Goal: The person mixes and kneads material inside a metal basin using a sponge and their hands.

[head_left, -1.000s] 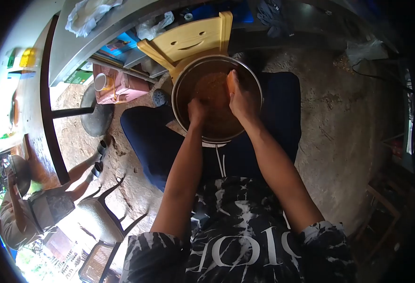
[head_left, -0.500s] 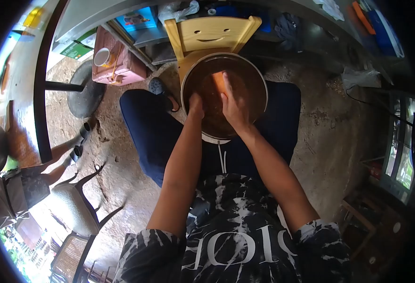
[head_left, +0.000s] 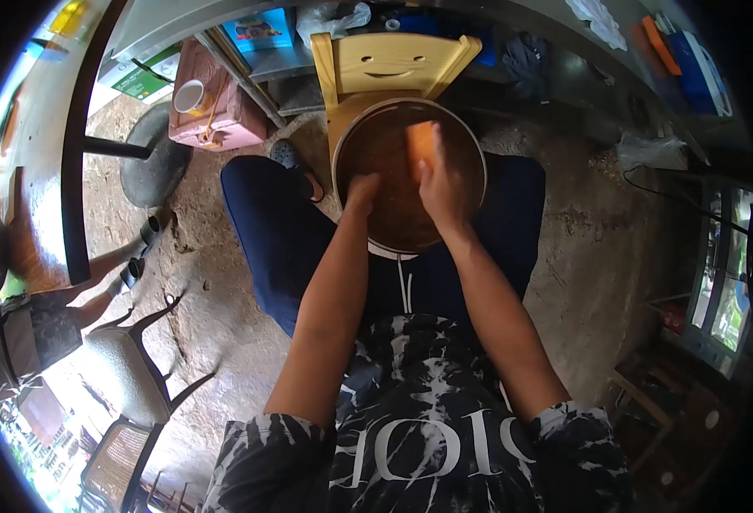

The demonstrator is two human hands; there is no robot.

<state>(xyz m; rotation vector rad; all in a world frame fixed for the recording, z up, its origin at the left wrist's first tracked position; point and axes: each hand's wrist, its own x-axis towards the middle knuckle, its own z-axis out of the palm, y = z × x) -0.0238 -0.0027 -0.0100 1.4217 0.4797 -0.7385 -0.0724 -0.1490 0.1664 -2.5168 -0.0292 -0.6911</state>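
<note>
A large round metal pot (head_left: 337, 162) rests on a small wooden chair (head_left: 385, 75) between my knees, its inside brown. Down in the pot, my right hand (head_left: 447, 188) grips an orange sponge (head_left: 422, 141), thumb on its near side and fingers along its right edge. My left hand (head_left: 362, 191) is inside the pot too, by the left wall, with its fingers curled. What those fingers hold, if anything, is hidden.
A pink box (head_left: 222, 111) with a white cup (head_left: 191, 97) on it stands at the left. A table (head_left: 60, 171), a white chair (head_left: 128, 376) and another person's legs (head_left: 107, 295) are farther left. A shelf runs along the back; a plastic bag (head_left: 650, 152) lies at right.
My right hand has moved slightly right with the sponge, which has turned more upright and shows more of its face. My left hand has shifted only a little.
</note>
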